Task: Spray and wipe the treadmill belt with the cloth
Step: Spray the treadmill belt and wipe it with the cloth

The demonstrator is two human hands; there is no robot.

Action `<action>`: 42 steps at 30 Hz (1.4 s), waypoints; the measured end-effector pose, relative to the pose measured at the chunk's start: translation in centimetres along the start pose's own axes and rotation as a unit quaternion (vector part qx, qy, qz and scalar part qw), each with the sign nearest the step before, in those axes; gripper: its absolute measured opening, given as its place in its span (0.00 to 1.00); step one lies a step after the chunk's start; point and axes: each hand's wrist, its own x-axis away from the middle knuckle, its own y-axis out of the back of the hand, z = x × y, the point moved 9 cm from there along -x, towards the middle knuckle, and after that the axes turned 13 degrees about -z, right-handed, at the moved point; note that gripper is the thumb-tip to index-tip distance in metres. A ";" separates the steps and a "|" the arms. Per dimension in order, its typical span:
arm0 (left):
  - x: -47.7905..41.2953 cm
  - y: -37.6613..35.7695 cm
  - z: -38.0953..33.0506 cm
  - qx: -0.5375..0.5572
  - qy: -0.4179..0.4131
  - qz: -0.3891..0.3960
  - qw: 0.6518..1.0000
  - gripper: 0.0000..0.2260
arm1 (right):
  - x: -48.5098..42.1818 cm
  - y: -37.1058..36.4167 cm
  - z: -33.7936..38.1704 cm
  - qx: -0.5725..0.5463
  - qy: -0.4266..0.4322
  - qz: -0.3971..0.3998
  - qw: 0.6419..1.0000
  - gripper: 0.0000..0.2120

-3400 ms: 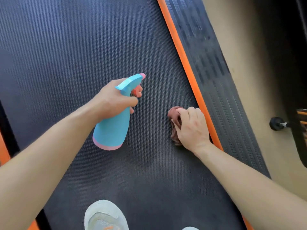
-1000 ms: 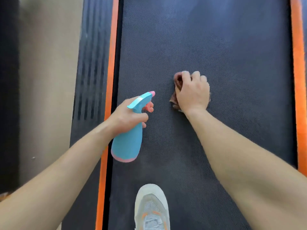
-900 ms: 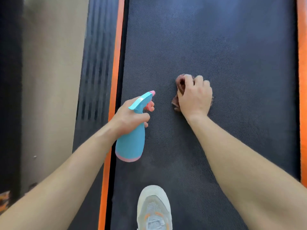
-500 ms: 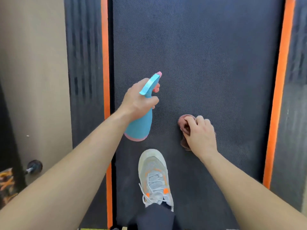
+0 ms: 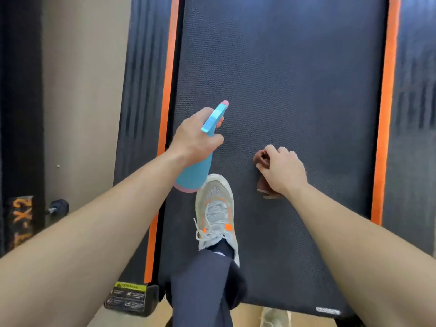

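The left hand (image 5: 195,138) is gripping the spray bottle (image 5: 197,171); the right hand (image 5: 282,172), clutching the cloth (image 5: 260,159), is pressing the belt (image 5: 295,79) running up-frame.

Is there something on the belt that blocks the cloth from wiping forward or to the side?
Forward, nothing visible: the belt beyond the cloth in the right hand shows no object. To its left a shoe stands on the belt, so a leftward wipe would likely meet it.

Both bare forearms (image 5: 106,220) outstretched; left hand (image 5: 195,135) and right hand (image 5: 280,171) knuckles-up, each curled in a grip.
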 end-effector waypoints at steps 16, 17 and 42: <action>16.7 1.2 6.4 0.130 0.132 -0.063 0.981 0.19 | 9.8 1.6 3.1 -0.109 0.000 -0.061 0.992 0.17; 17.0 0.9 7.4 0.153 0.148 -0.074 0.974 0.18 | 9.3 0.8 3.5 -0.106 0.009 -0.070 0.992 0.17; 8.2 1.2 15.8 0.320 0.034 -0.124 0.939 0.25 | 2.1 -4.0 7.3 -0.055 0.124 -0.330 0.934 0.15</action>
